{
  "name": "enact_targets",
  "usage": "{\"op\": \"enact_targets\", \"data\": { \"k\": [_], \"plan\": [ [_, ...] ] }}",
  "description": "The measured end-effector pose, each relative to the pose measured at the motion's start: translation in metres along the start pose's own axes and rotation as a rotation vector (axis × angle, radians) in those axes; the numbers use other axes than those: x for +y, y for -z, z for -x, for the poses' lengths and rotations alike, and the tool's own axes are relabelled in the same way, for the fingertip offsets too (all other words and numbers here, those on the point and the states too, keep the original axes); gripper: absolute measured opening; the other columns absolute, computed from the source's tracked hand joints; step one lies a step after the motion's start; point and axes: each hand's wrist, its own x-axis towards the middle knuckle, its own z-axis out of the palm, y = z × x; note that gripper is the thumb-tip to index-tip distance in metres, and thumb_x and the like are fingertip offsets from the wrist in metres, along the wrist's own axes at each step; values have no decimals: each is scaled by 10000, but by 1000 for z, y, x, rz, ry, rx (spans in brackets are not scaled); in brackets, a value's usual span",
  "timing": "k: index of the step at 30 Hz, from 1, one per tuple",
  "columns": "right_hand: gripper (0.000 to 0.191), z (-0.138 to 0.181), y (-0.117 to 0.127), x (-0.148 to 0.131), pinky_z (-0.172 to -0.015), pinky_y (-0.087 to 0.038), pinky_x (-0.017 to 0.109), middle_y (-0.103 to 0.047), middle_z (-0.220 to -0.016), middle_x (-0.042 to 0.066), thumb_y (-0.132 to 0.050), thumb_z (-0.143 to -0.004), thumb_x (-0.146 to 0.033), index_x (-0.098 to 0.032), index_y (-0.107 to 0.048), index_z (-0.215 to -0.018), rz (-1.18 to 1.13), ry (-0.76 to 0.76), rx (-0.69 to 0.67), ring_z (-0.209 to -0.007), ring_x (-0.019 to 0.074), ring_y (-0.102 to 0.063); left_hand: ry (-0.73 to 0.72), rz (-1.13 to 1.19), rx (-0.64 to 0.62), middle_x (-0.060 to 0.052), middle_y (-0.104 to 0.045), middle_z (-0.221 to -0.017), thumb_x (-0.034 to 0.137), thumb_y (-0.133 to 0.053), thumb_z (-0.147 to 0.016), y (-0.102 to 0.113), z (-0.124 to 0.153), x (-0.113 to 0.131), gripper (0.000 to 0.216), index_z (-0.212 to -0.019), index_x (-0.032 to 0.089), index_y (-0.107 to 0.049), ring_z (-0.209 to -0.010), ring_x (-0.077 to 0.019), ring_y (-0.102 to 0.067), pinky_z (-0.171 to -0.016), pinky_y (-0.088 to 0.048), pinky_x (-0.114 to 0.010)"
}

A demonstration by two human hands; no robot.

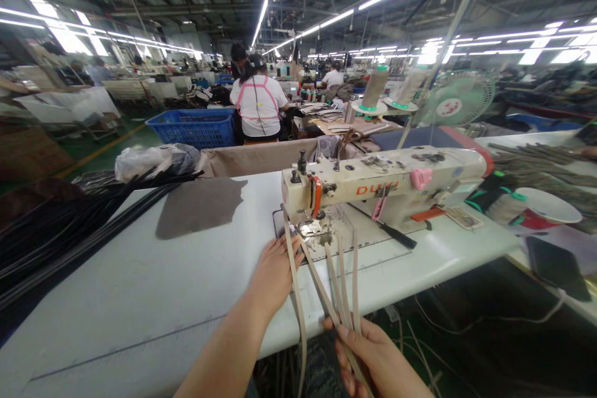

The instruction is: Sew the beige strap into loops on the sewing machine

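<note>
- On the near edge of the counter (149,286), the step in hand appears to be guiding narrow strips at the sewing machine (340,189).
- At the machine's left end, the left hand (278,266) lies low with its fingers extended beside the needle area; whether it pinches anything there I cannot tell.
- Nearer and to the right, the right hand (373,351) is closed, thumb on top, around several beige strips (356,280), which fan out from its grip toward the metal plate.
- One loose strip (296,289) runs from the needle area across the left hand and hangs off the near edge.
- The next move, as I judge it, calls for a flat, untwisted strip, the bundle kept apart, and fingertips clear of the needle.
- The strips look flat, matt and bendy, perhaps fabric or soft leather; the machine's casing is smooth, cream-coloured and scuffed, its plate worn.
- Right of the plate lies a slim tool with a black handle (398,236).
- On the far left sit a thin, dark grey sheet (200,208) with an uneven edge and a heap of long, glossy black strips (69,249).
</note>
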Motion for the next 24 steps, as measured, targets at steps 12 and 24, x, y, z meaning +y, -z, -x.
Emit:
{"op": "enact_targets", "data": {
  "k": [12,24],
  "plan": [
    [583,0,11,10,-347,-307,156,-630,-559,-49,-850,-685,-618,-161,-705,-1017,35,28,-60,-375,76,-559,-42,28,28,-88,-655,-1457,298,-457,-1082,-8,2,-7,380,-1428,247,-604,-1398,-269,-573,-1179,-454,-522],
    [574,7,11,16,-353,-320,142,-632,-569,-47,-855,-690,-615,-177,-694,-1025,17,5,-43,-383,71,-559,-45,20,24,-92,-644,-1470,342,-432,-1095,-8,1,-8,388,-1424,235,-608,-1416,-276,-555,-1193,-446,-541]
  ]
}}
